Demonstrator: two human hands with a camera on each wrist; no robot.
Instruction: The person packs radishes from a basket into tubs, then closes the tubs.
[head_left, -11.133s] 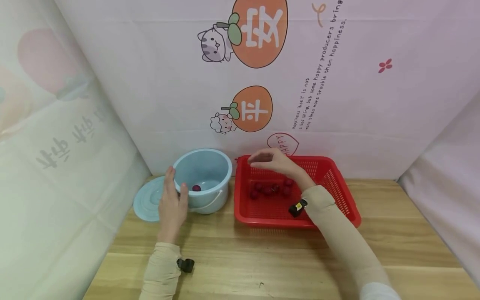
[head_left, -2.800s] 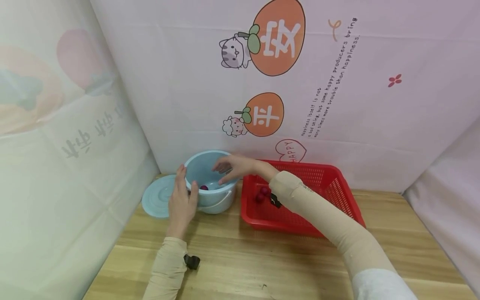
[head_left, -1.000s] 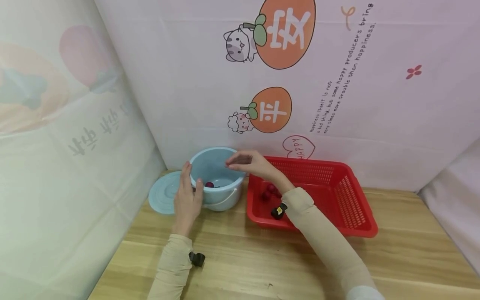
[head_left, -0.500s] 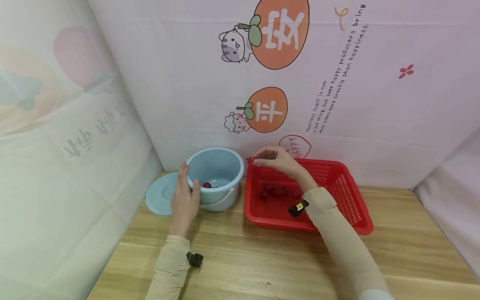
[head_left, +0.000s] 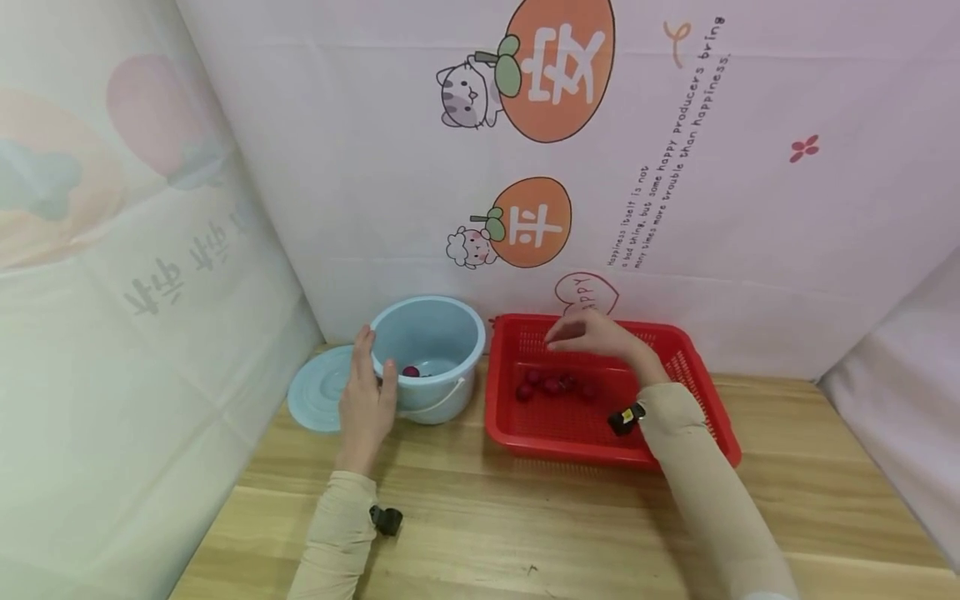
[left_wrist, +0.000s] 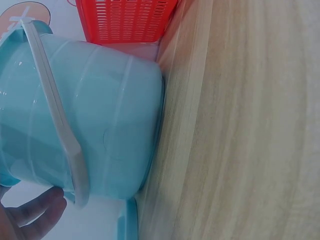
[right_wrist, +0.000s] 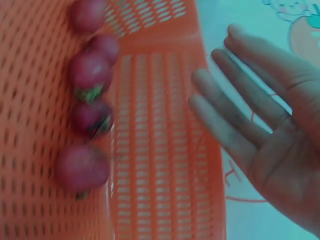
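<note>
My left hand (head_left: 366, 410) rests against the left side of a light blue bucket (head_left: 450, 396), its fingers fairly straight and touching the wall near the rim. One dark red radish (head_left: 411, 372) shows inside the bucket; part of the inside is hidden by the front wall. My right hand (head_left: 592, 335) hovers over the back of a red plastic basket (head_left: 570, 450), with nothing in it. In the right wrist view its fingers (right_wrist: 225, 117) are spread and relaxed, apart from several round radishes (right_wrist: 89, 70) lying on the basket floor.
A light blue lid (head_left: 318, 392) lies on the wooden table (head_left: 480, 533), left of the bucket and partly behind my left hand. The bucket's white handle (left_wrist: 57, 110) hangs down its front. A printed cloth (head_left: 360, 167) stands upright behind the containers.
My right hand was over the bucket a second ago and has moved right, over the basket. My left hand stays at the bucket. Fewer radishes show in the basket than eleven seconds ago.
</note>
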